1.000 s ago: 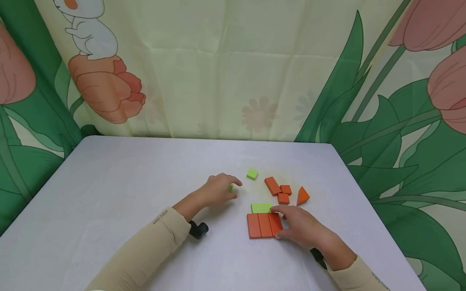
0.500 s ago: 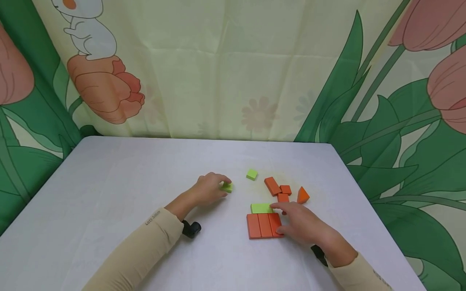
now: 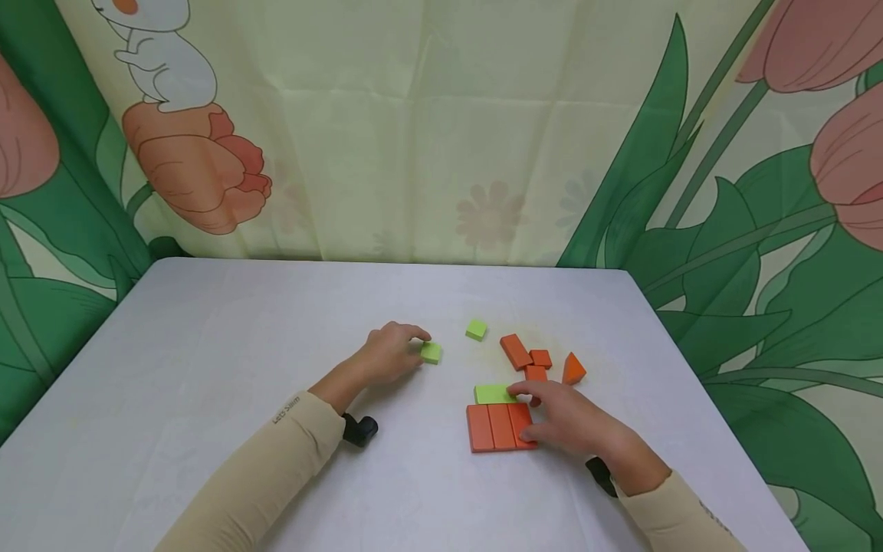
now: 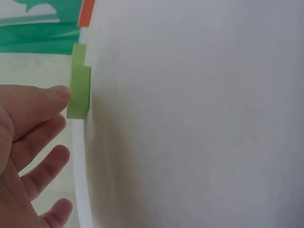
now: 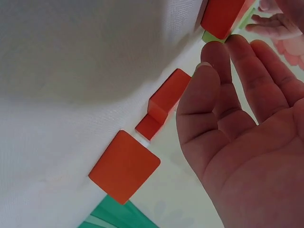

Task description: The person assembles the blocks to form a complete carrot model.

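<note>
From the head view we see our left hand (image 3: 389,354) resting on the white table (image 3: 228,368), fingers loosely bent, its fingertips touching a small green square block (image 3: 431,353) without closing round it. Our right hand (image 3: 566,423) lies flat with straight fingers over the right edge of three orange bars (image 3: 493,427) laid side by side; its fingertips reach a green flat block (image 3: 493,394) just behind them. That hand partly hides an orange cube (image 3: 534,374). Farther back lie another green square (image 3: 475,330), an orange bar (image 3: 516,352) and an orange wedge (image 3: 574,369).

In the left wrist view, our thumb tip meets the green square block (image 4: 79,92); the other fingers (image 4: 40,166) spread free, and the palm is cut off by the frame.

In the right wrist view, our open palm (image 5: 247,142) fills the right half, and the orange pieces (image 5: 124,166) appear only in part.
</note>
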A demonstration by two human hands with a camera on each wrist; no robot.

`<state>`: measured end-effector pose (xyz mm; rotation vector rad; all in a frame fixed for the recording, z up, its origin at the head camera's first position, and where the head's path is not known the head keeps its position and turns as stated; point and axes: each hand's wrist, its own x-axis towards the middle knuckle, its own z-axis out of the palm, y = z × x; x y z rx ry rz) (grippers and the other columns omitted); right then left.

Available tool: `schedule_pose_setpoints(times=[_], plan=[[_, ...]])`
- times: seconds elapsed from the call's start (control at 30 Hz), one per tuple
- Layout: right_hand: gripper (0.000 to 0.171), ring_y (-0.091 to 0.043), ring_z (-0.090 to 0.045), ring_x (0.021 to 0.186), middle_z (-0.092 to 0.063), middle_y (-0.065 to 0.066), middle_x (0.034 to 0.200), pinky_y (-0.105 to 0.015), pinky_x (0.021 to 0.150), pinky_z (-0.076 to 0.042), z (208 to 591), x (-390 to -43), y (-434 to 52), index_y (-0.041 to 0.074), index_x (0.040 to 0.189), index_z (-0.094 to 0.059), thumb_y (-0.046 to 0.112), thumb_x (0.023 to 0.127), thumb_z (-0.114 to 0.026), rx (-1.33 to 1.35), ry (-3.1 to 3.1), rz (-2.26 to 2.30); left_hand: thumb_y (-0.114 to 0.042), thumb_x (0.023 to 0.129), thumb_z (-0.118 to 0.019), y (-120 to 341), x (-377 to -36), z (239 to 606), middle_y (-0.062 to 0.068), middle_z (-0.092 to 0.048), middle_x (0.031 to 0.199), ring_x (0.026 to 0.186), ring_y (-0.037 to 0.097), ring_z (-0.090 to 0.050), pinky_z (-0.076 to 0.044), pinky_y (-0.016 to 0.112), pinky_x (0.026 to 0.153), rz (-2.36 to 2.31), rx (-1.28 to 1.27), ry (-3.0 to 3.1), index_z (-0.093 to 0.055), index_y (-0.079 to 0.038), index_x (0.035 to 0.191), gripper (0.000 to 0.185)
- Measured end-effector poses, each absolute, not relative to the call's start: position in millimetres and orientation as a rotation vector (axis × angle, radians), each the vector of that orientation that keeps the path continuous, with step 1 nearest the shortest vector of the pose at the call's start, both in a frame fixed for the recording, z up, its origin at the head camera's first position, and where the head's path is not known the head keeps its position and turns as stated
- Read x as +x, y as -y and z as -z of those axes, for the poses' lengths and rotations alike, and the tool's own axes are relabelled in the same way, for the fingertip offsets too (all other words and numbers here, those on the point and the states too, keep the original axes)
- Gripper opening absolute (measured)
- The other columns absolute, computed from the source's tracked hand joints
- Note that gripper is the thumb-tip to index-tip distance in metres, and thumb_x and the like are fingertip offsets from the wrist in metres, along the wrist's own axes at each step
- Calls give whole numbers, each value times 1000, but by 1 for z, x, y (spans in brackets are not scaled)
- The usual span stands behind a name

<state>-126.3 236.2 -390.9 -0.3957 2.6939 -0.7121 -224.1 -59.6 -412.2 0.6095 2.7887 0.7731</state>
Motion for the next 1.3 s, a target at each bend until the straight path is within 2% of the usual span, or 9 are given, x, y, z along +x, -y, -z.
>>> schedule_pose_setpoints(times=[0.3,0.73,1.07,1.3], plan=[[57,-18,-55,99,-62,5,118,-34,78,-50,389,-126,-237,11,134,-61,11,81,-82,-437,-2697,689,-11,90,-66,64,-227,412,3,-68,121,122,30,-55,-38,52,94,-733,628,-2813,-71,-14,123,33],[55,-17,-54,97,-62,7,112,-35,77,-49,389,-126,-236,13,133,-62,12,81,-82,-393,-2687,691,-11,89,-71,56,-229,414,-1,-70,113,117,29,-56,-38,51,92,-739,674,-2816,-74,-15,117,29],[55,-17,-54,95,-62,7,109,-33,76,-49,388,-125,-235,14,132,-62,12,81,-82,-391,-2680,700,-5,93,-62,37,-232,413,1,-66,127,127,28,-53,-37,50,98,-765,661,-2731,-74,-19,120,33],[55,-17,-54,95,-62,7,110,-34,76,-49,387,-125,-236,13,132,-62,12,81,-83,-403,-2684,690,-5,95,-59,23,-229,414,-2,-67,125,127,26,-52,-36,48,100,-788,674,-2678,-74,-20,119,33]])
